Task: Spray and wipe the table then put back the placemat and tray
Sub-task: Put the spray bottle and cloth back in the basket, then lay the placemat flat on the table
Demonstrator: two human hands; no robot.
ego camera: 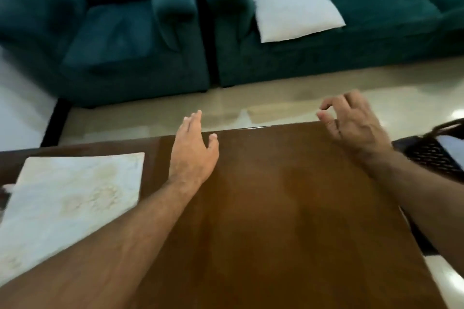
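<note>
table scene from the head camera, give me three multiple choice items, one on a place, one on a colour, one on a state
1. Where does the white placemat lie on the table?
A. left part
B. right part
C. far edge, centre

2. What colour is the sofa?
A. red
B. teal
C. grey

3. What are the left hand and right hand holding?
A. a spray bottle
B. a cloth
C. nothing

Answers: 1 A, the placemat sits left of the left arm. 2 B, its cushions are dark teal. 3 C, both hands are open and empty above the wood.
</note>
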